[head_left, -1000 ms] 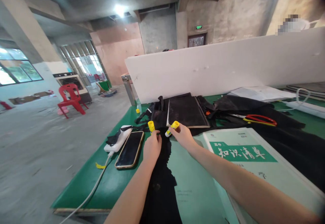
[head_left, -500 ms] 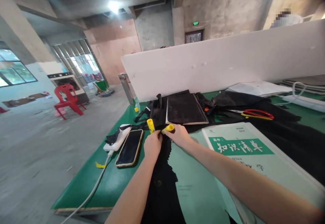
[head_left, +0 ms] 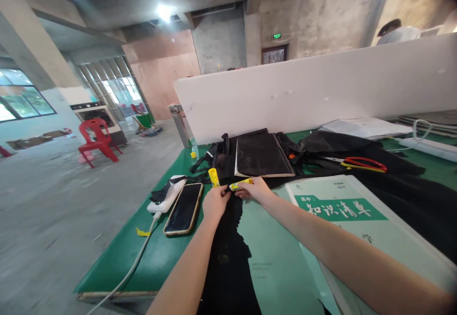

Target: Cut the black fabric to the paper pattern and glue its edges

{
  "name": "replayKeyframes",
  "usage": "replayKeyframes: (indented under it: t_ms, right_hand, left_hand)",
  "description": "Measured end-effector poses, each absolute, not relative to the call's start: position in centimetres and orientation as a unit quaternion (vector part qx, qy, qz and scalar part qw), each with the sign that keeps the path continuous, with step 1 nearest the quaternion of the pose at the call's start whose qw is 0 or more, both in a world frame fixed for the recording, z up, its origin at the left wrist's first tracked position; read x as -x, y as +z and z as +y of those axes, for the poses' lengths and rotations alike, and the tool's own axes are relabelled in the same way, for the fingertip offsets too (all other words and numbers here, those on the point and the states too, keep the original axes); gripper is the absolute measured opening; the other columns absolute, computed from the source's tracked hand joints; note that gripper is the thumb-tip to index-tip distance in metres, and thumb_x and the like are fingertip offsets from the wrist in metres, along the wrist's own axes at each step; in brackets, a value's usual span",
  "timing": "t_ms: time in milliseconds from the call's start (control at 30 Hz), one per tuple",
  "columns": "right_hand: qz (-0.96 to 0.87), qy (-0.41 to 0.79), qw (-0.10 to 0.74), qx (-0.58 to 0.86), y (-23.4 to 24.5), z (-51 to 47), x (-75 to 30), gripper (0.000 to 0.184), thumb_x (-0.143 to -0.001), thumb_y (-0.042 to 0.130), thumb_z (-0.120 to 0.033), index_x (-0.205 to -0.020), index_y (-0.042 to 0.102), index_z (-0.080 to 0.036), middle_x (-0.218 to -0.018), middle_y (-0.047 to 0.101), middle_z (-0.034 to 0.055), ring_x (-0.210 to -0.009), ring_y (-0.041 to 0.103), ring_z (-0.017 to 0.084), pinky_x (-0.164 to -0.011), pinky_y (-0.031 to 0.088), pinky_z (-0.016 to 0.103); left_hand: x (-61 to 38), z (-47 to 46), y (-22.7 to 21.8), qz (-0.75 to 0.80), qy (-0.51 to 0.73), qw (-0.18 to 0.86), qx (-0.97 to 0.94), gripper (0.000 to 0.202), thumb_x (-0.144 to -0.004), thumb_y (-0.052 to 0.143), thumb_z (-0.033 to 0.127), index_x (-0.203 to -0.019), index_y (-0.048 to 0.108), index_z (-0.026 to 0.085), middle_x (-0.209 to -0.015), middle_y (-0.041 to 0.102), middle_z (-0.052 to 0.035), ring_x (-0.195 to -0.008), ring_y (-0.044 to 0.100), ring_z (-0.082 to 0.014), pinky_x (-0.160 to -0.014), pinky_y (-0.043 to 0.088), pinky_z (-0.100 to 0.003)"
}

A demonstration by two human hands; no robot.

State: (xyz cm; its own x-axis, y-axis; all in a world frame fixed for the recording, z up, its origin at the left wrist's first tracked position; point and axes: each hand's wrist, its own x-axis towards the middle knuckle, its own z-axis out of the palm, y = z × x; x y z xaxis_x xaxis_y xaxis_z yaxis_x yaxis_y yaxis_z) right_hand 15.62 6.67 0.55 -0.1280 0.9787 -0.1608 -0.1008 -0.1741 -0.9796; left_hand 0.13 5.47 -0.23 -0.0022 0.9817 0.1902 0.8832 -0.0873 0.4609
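Note:
My right hand (head_left: 259,191) is closed round a yellow glue stick (head_left: 241,184), which lies nearly level and points at my left fingertips. My left hand (head_left: 215,203) is closed, with a yellow tube-shaped cap (head_left: 213,176) rising from it. Its fingertips also touch a small black piece by the glue stick's tip; I cannot make out that piece clearly. Under both hands lies black cloth (head_left: 224,267) with a ragged edge, over the pale green cover (head_left: 274,243) of an open book. The book's titled cover (head_left: 342,208) lies under my right forearm.
Left of my hands are a phone (head_left: 183,209) and a white power strip (head_left: 167,196) with a cable. A black-covered book (head_left: 262,155) lies ahead. Red-handled scissors (head_left: 364,163) rest on black cloth at right. A white partition (head_left: 303,91) stands behind; a person is beyond it.
My right hand has turned the glue stick from tilted towards me to nearly level, its tip at my left fingers. The left hand stays in place with the cap.

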Motion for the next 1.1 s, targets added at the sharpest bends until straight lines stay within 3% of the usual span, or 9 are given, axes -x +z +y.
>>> replayKeyframes:
  t_ms: [233,400,700,900,1100]
  right_hand:
    - [-0.445,0.615,0.446,0.474,1.0,6.2,-15.5,0.004,-0.08,0.059,-0.008,-0.082,0.063,-0.007,-0.07,0.069,0.0076,-0.064,0.068,0.015,-0.059,0.057,0.021]
    - [-0.458,0.614,0.446,0.463,1.5,5.7,-15.7,0.016,-0.075,0.065,-0.004,-0.091,0.063,-0.007,-0.074,0.07,0.0077,-0.064,0.068,0.015,-0.058,0.056,0.02]
    - [-0.472,0.635,0.422,0.443,1.4,6.1,-16.3,0.02,-0.074,0.069,-0.009,-0.094,0.064,-0.008,-0.073,0.07,0.008,-0.062,0.068,0.016,-0.058,0.056,0.022]
    - [-0.461,0.606,0.466,0.45,1.3,5.6,-15.7,0.025,-0.073,0.068,-0.005,-0.097,0.062,-0.007,-0.07,0.069,0.0071,-0.058,0.067,0.015,-0.052,0.053,0.019]
    - [-0.464,0.6,0.468,0.454,1.1,5.9,-15.9,0.023,-0.074,0.069,-0.008,-0.096,0.063,-0.007,-0.067,0.069,0.0056,-0.056,0.066,0.014,-0.052,0.054,0.02]
  left_hand:
    - [-0.1,5.4,0.0,0.663,0.234,0.107,-0.704,0.015,-0.08,0.055,0.027,-0.089,0.067,0.024,-0.066,0.061,0.0015,-0.063,0.054,-0.0131,-0.053,0.028,-0.023]
    - [0.0,5.3,0.1,0.662,0.232,0.107,-0.705,0.012,-0.079,0.056,0.027,-0.081,0.066,0.023,-0.061,0.058,0.0023,-0.06,0.052,-0.0128,-0.052,0.028,-0.023]
    - [0.2,5.3,-0.1,0.651,0.242,0.11,-0.711,0.013,-0.08,0.056,0.028,-0.084,0.066,0.022,-0.062,0.058,0.0027,-0.059,0.051,-0.012,-0.051,0.026,-0.023]
    - [0.2,5.2,-0.1,0.647,0.253,0.113,-0.71,0.014,-0.08,0.055,0.03,-0.081,0.067,0.021,-0.06,0.056,0.0029,-0.056,0.048,-0.0115,-0.05,0.024,-0.023]
    - [0.2,5.2,-0.3,0.645,0.26,0.12,-0.708,0.019,-0.081,0.054,0.031,-0.09,0.068,0.023,-0.061,0.057,0.0032,-0.057,0.049,-0.0116,-0.052,0.027,-0.023]
